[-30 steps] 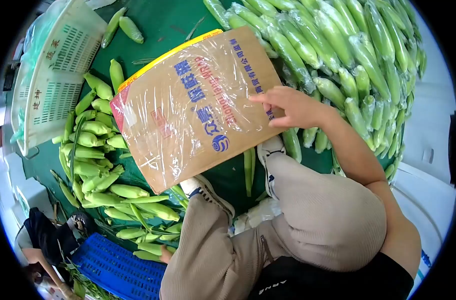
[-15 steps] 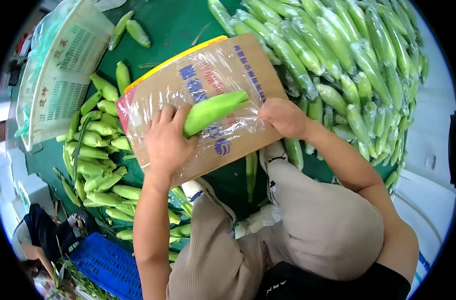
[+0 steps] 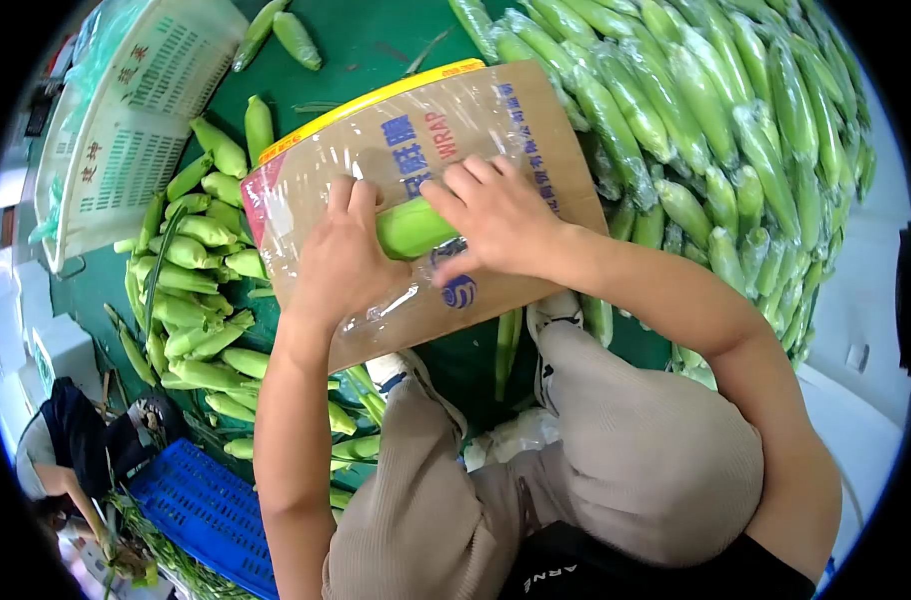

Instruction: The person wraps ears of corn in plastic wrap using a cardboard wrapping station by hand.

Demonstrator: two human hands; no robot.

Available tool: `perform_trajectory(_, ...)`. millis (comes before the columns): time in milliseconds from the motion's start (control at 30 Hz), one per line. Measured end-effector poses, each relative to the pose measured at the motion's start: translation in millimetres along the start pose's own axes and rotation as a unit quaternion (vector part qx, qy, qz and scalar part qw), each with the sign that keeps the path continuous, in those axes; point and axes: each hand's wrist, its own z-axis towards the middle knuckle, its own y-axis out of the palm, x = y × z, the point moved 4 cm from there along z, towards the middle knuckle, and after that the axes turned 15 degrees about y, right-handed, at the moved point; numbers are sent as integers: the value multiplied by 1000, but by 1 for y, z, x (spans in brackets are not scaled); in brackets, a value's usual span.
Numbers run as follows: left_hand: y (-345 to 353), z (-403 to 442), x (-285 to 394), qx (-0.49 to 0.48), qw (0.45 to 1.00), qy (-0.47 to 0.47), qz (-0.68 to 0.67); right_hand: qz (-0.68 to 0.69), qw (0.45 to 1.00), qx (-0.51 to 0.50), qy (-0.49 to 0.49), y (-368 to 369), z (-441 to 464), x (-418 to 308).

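Note:
A green ear of corn in its husk (image 3: 412,230) lies across a flat cardboard box (image 3: 541,110) above my knees. Clear plastic film (image 3: 381,315) covers part of the box top, shiny and wrinkled around the ear. My left hand (image 3: 344,250) grips the ear's left end, thumb below and fingers above. Over the other end, my right hand (image 3: 498,215) curls its fingers on the husk, hiding the tip. How far the film wraps round the ear is hard to see.
Film-wrapped corn ears (image 3: 666,120) are heaped at the right. Unwrapped ears (image 3: 196,290) lie piled at the left, below a white plastic crate (image 3: 126,130). A blue crate (image 3: 201,510) and another person (image 3: 71,450) are at the lower left.
My right hand has moved left from the box's right edge onto the ear. The ear has turned more level and is now mostly covered by both hands.

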Motion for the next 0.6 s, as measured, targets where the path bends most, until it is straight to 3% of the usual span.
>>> perform_trajectory(133, 1, -88, -19, 301, 945, 110, 61, 19, 1000, -15, -17, 7, 11, 13)
perform_trajectory(167, 5, -111, -22, 268, 955, 100, 73, 23, 1000, -3, -17, 9, 16, 17)
perform_trajectory(233, 29, -136, -29, 196, 977, -57, 55, 31, 999, 0, -11, 11, 9, 19)
perform_trajectory(300, 40, -148, -45, 169, 978, -65, 108, 27, 999, -24, 7, 5, 13, 15)
perform_trajectory(333, 37, -140, -44, 208, 969, -22, 132, 28, 999, -18, 14, 4, 12, 13)
perform_trajectory(467, 35, -163, -46, 430, 900, -60, 41, -3, 997, -69, 15, -12, 0, 5)
perform_trajectory(567, 30, -163, -9, 472, 881, 17, -23, 51, 979, -193, -29, -13, -22, -16)
perform_trajectory(600, 40, -153, 1, 397, 916, 56, -12, 57, 972, -228, -30, -10, -26, -22)
